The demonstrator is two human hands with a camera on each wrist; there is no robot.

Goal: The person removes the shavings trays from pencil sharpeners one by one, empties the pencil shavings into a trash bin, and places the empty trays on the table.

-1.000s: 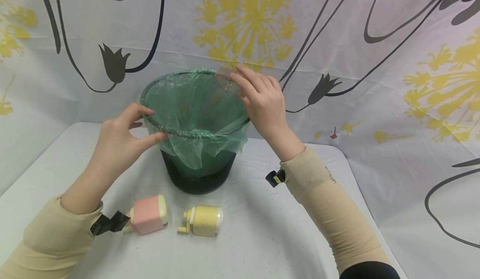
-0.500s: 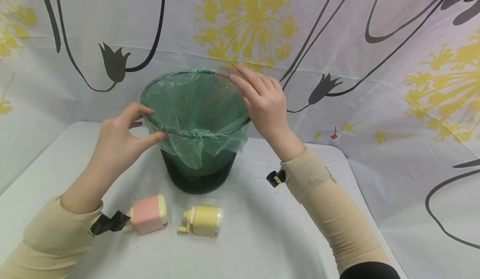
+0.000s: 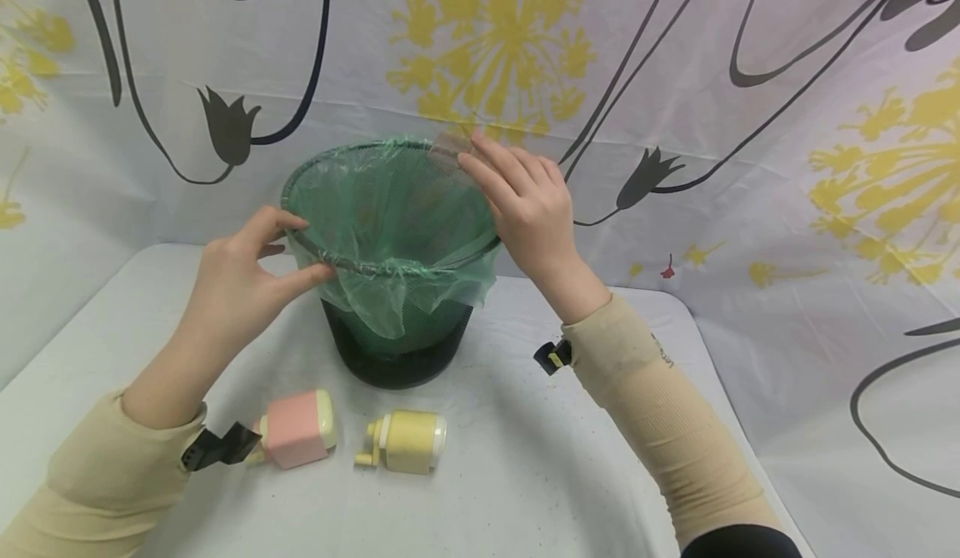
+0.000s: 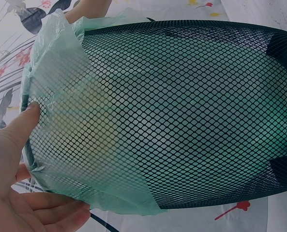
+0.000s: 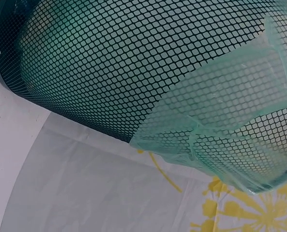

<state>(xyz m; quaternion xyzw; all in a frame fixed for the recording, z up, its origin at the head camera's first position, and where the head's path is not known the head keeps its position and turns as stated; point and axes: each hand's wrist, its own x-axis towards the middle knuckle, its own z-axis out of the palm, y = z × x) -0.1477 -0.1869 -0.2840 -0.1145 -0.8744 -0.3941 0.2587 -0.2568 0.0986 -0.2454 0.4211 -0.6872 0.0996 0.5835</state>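
Observation:
A black mesh trash can (image 3: 405, 371) stands upright on the table, lined with a thin green plastic bag (image 3: 390, 208) folded over its rim. My left hand (image 3: 236, 279) holds the can's rim at the left, thumb and fingers spread along it; the left wrist view shows the thumb (image 4: 24, 123) on the rim. Over the far right of the rim, my right hand (image 3: 528, 204) holds a small see-through plastic piece (image 3: 447, 151), perhaps a little tray, tilted above the opening. The right hand hides part of it. Only mesh and bag show in the right wrist view.
Two hand-crank pencil sharpeners lie on the white table (image 3: 525, 491) in front of the can: a pink one (image 3: 296, 429) near the left wrist and a yellow one (image 3: 411, 441) to its right. A flower-printed cloth (image 3: 675, 125) rises behind the can.
The see-through piece has shifted and tilted very slightly in my right hand. The left hand, the can and both sharpeners have stayed where they were.

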